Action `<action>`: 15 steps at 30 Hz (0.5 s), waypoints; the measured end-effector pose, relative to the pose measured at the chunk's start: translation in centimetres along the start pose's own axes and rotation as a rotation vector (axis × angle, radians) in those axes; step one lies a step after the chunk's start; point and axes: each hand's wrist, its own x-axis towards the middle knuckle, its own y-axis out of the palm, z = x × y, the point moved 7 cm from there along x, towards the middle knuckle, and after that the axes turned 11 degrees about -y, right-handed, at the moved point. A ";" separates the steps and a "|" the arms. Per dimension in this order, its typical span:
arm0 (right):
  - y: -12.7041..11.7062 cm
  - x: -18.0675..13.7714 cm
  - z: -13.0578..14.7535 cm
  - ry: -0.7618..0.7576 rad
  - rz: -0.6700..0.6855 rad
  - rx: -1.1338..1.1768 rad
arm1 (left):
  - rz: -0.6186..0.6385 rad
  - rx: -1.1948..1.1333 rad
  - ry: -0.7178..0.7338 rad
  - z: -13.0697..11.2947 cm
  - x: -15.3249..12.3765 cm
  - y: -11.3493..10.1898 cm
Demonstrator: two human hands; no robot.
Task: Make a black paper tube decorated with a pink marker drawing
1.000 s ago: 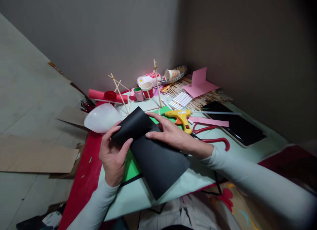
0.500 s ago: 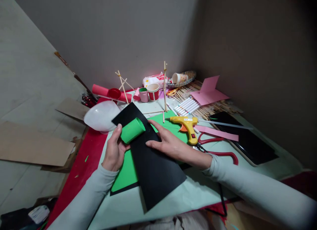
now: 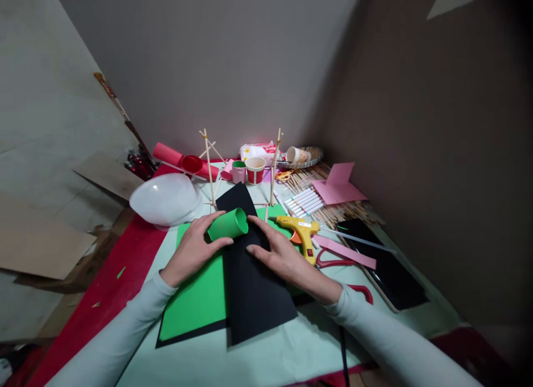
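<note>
A green paper tube (image 3: 227,225) lies on its side in my left hand (image 3: 189,255), whose thumb and fingers close round its left end. Beneath the tube is a sheet of black paper (image 3: 255,301), angled across the table. My right hand (image 3: 285,256) grips that sheet by its right edge, thumb on top and forefinger near the tube's open end; its other fingers are hidden. Under the black sheet, green paper (image 3: 194,298) lies on another dark sheet. Just right of my right hand rests a yellow glue gun (image 3: 306,229).
Red-handled scissors (image 3: 362,291), a pink strip (image 3: 345,251) and a black tablet (image 3: 387,265) lie on the right. Upright stick frames (image 3: 273,170), paper cups (image 3: 255,170) and markers (image 3: 305,201) stand or lie behind. A translucent white bowl-like piece (image 3: 162,198) sits left.
My left hand has turned over the tube, its back now facing up. The tube and black sheet have come lower and straighter. The whole view has shifted slightly.
</note>
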 end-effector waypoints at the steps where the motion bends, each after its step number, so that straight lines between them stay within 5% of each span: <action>1: -0.1 0.0 0.2 0.004 0.000 -0.003 | 0.012 0.031 0.019 -0.3 0.1 0.1; 9: -3.1 -2.5 0.0 0.086 -0.074 -0.050 | -0.013 -0.049 0.071 -2.1 3.9 -0.6; 15: -5.7 -5.0 -0.6 0.111 -0.219 -0.084 | -0.059 -0.323 0.051 -0.2 9.3 1.2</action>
